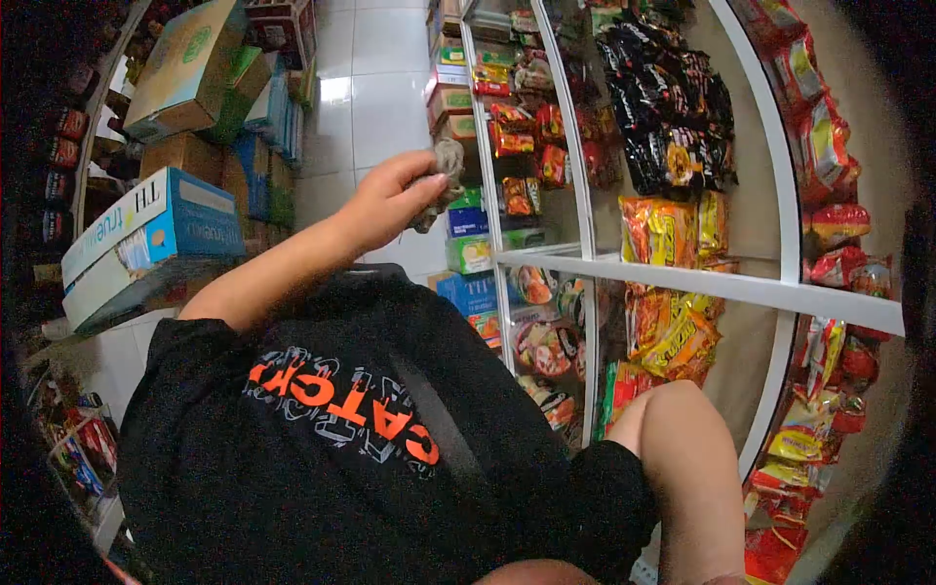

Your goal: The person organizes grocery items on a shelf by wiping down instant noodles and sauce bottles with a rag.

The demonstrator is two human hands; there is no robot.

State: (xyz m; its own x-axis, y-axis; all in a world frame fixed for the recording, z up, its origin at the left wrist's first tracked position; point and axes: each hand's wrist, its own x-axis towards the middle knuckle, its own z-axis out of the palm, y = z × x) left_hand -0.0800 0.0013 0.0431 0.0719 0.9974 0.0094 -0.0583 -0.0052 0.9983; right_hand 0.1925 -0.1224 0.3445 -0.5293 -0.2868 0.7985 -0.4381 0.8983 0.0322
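Note:
My left hand [402, 195] reaches forward over the aisle, fingers closed around a crumpled grey cloth [447, 161]. The cloth bunches out past the fingertips and hangs below the hand. Stacked cartons beside the shelf stand close to the hand. To the right, my right arm is bent with its elbow [682, 419] near the shelf's front. The right forearm runs down to the lower edge of the picture, and my right hand is out of view.
A white-framed shelf [682, 271] on the right carries black noodle packs [668, 117], orange packets [673, 331] and bowl-shaped packs [546, 346]. Left, a blue-and-white milk carton [200, 210] and brown boxes [185, 68] are piled up. A white tiled floor [380, 58] runs between.

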